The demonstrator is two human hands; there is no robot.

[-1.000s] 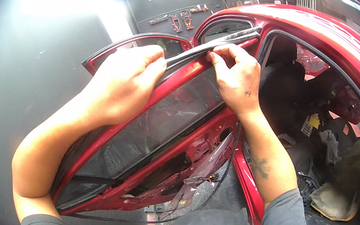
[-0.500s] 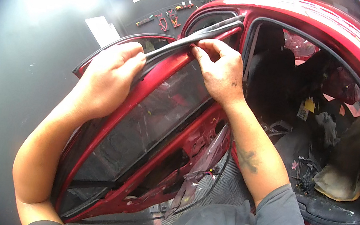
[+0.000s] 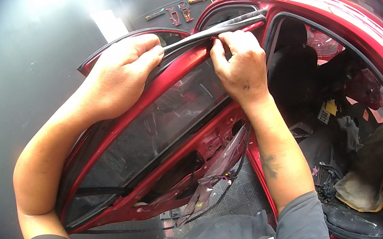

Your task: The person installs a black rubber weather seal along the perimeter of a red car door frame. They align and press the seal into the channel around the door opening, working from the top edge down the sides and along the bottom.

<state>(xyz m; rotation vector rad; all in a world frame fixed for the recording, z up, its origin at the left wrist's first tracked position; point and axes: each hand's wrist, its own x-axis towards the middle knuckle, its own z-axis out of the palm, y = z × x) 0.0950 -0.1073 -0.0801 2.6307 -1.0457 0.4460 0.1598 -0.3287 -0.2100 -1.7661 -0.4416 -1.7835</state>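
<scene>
Along the red car door (image 3: 179,70), the left hand (image 3: 122,72) grips black weatherstrip (image 3: 199,35), the right hand (image 3: 239,67) pinching its edge. The cabin (image 3: 310,154) holds a black seat (image 3: 292,60).

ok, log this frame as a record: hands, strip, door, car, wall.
left hand: closed on the black strip at the upper frame of the red door
right hand: thumb and fingers at the frame edge under the strip; grip contents hidden
strip: runs beyond both hands toward the frame's far corner
door: open, inner metal bare, crumpled translucent sheet against it
car: red, dark interior
wall: grey, small red items hung up
</scene>
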